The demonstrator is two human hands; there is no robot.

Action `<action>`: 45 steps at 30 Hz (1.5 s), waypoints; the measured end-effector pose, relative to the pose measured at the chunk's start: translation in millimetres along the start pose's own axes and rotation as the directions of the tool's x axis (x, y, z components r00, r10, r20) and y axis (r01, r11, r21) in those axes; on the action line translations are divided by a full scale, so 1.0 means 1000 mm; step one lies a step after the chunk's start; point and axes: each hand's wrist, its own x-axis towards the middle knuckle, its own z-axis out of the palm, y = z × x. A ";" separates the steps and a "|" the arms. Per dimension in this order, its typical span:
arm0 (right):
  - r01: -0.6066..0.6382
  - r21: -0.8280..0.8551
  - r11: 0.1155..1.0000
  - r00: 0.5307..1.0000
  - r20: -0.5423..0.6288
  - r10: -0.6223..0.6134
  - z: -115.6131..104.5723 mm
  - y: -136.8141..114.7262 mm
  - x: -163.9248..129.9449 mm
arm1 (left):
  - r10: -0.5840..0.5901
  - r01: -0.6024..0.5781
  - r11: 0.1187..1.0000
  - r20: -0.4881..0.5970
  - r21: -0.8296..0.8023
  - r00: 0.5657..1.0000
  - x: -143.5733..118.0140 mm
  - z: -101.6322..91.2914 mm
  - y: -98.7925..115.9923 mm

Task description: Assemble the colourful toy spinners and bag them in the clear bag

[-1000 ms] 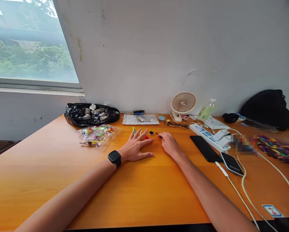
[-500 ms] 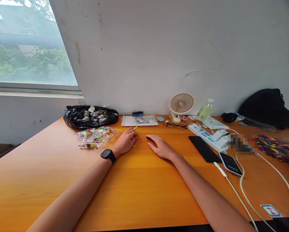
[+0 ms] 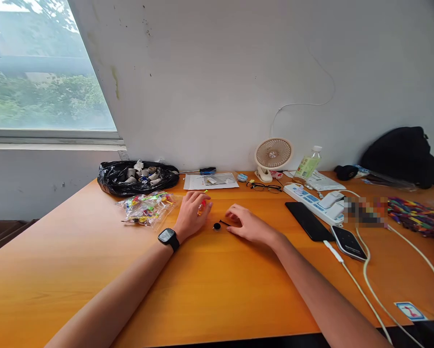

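My left hand (image 3: 194,212), with a black watch (image 3: 168,238) on its wrist, is over the table with fingers loosely bent and thumb apart. Small red pieces (image 3: 201,208) show between its thumb and fingers, and a small yellow-green piece (image 3: 206,192) shows by its fingertips; the palm hides the rest. My right hand (image 3: 251,224) rests on its side, thumb and forefinger apart. At its thumb tip lies a thin black stick (image 3: 224,223). Between the hands sits a small round black piece (image 3: 216,226). Left of my left hand is a clear plastic bag (image 3: 148,210) of colourful small parts.
Behind stand a black plastic bag (image 3: 106,179) with cardboard rolls, papers (image 3: 193,182), glasses (image 3: 264,186), a clip fan (image 3: 274,153) and a bottle (image 3: 309,165). To the right lie a power strip (image 3: 311,203), a black phone (image 3: 307,221), another device (image 3: 348,242) and white cables (image 3: 362,285).
My left hand has lifted slightly and shows red pieces beneath it. My right hand has drawn back a little to the right; the round black piece and thin stick now show.
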 end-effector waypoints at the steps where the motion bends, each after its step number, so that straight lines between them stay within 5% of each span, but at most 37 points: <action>1: -0.032 -0.077 0.997 0.999 -0.014 0.031 -0.004 0.002 -0.002 | 0.023 -0.023 1.000 0.026 0.007 0.999 -0.002 -0.002 0.006; 5: -0.064 -0.190 0.980 0.998 -0.010 0.063 -0.014 0.007 -0.010 | 0.221 -0.217 0.975 0.283 -0.044 0.933 -0.021 -0.012 0.025; 8: -0.062 -0.153 0.986 0.998 0.002 0.063 -0.013 0.010 -0.015 | 0.240 -0.225 0.971 0.367 -0.082 0.899 -0.036 -0.021 0.031; 12: -0.048 -0.045 0.998 0.998 -0.052 0.045 -0.005 0.005 -0.020 | 0.207 -0.162 0.975 0.351 -0.154 0.913 -0.044 -0.033 0.031; 17: 0.016 0.310 0.951 0.996 -0.093 0.014 0.017 -0.017 -0.019 | 0.079 0.002 0.956 0.263 -0.294 0.962 -0.043 -0.032 0.031; 27: -0.125 0.650 0.749 0.985 -0.012 0.175 0.052 -0.015 -0.011 | -0.031 0.183 0.911 0.380 -0.369 0.924 -0.045 -0.033 0.023; 45: -0.078 0.534 0.842 0.987 -0.079 0.142 0.054 -0.012 -0.010 | 0.172 -0.090 0.972 0.390 -0.219 0.905 -0.048 -0.032 0.029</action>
